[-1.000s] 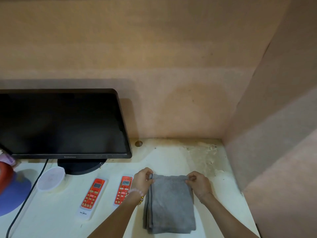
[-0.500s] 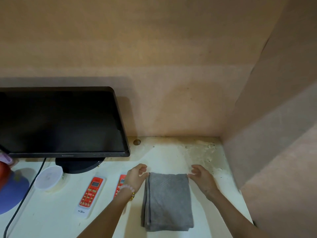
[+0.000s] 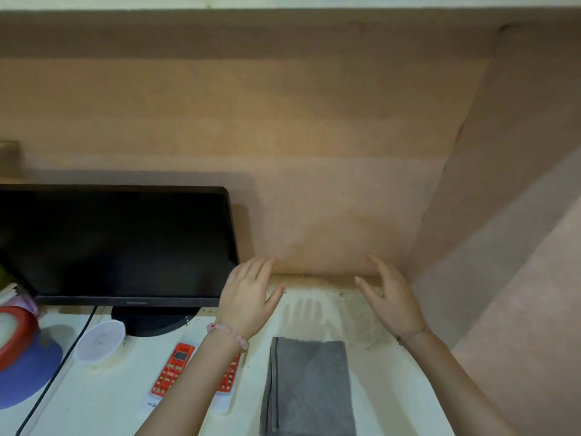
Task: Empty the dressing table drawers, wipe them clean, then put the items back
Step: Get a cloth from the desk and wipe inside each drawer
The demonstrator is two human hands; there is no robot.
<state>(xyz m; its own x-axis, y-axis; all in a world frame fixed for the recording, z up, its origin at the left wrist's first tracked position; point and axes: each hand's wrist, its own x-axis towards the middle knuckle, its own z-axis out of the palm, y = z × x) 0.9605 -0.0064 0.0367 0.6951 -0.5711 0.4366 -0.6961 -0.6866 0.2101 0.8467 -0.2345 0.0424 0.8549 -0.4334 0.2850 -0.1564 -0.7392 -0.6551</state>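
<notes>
Both hands have released the folded grey cloth (image 3: 309,385), lower centre; left hand (image 3: 248,297) and right hand (image 3: 390,297) hover above, fingers spread, holding nothing. Cloth looks set down.

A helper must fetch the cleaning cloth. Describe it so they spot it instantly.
Start at the black monitor on the white tabletop. Right of its stand, past two red remotes, lies a grey cloth, folded into a rectangle. It is the only soft, grey thing there.
</notes>
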